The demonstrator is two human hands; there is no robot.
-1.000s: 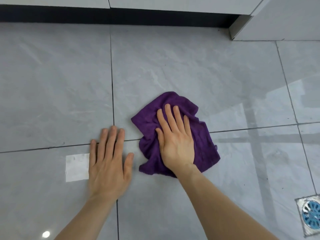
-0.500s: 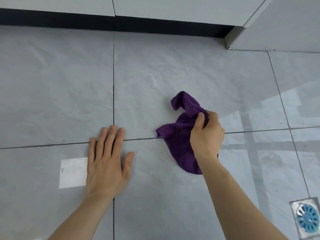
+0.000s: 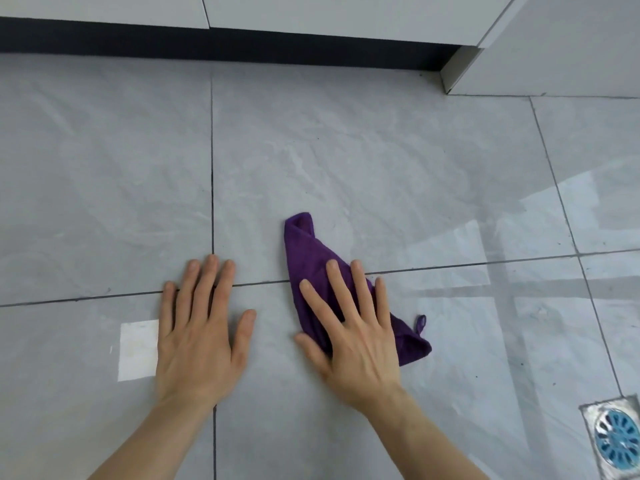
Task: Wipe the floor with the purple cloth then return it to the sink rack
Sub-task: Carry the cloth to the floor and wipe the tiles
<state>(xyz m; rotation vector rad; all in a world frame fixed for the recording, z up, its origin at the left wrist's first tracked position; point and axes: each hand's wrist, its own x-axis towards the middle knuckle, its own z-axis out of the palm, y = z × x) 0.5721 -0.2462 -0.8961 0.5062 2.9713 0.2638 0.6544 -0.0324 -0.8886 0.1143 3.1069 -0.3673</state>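
The purple cloth [image 3: 304, 251] lies on the grey floor tiles, folded into a long narrow wedge across a grout line. Its small hanging loop sticks out at the lower right. My right hand [image 3: 353, 337] rests flat on the cloth's lower half with fingers spread, pressing it to the floor without gripping it. My left hand [image 3: 199, 327] lies flat on the bare tile to the left of the cloth, fingers together, holding nothing. The sink rack is not in view.
A white rectangular patch [image 3: 136, 349] sits on the tile by my left hand. A square floor drain with a blue insert [image 3: 616, 441] is at the lower right. White cabinets with a dark toe-kick [image 3: 242, 46] run along the top, and a cabinet corner [image 3: 457, 74] juts out at upper right.
My right hand gathered the spread cloth into its fist, then laid it down folded narrower and went flat on it again. The left hand stayed planted.
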